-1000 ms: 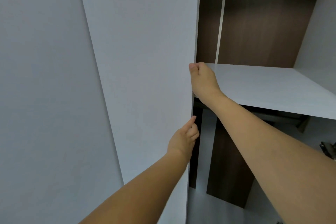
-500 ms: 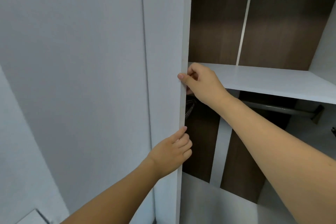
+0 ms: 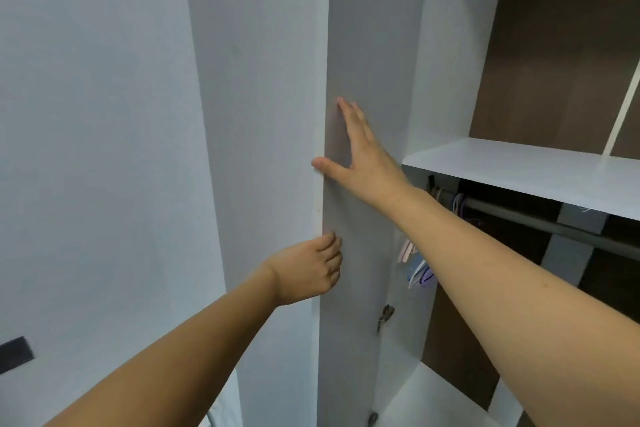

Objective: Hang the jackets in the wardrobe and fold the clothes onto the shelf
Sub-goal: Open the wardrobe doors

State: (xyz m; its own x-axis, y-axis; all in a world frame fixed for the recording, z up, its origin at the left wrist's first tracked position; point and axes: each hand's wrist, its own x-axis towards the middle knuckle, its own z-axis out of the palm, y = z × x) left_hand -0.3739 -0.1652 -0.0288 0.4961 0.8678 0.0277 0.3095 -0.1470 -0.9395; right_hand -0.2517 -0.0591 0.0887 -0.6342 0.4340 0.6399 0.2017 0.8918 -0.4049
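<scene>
Head view: the person stands close to the wardrobe and looks up along its door (image 3: 367,45), which is swung open and seen almost edge-on.
Right hand (image 3: 360,159): fingers straight and spread, palm flat on the inner face of the door, thumb at the door's front edge; it holds nothing.
Left hand (image 3: 308,270): lower on the same edge, fingers curled round it from the outer side, so it grips the door.
Door axis: the long axis is vertical; the hinges (image 3: 385,315) are on the right side of the panel, toward the wardrobe body.
Shelf (image 3: 519,166): white board, to the right of the right hand and about level with it.
Rail (image 3: 540,215): under the shelf, with a few hangers (image 3: 420,270) bunched at its left end, just behind the right forearm.
Jackets and clothes: none can be seen in this view.
Key relation: the wardrobe inside lies to the right of both hands, and the right hand is nearer to the shelf and the rail.
Step, as I judge: opening the door fully; hanging and folding are not yet begun.
</scene>
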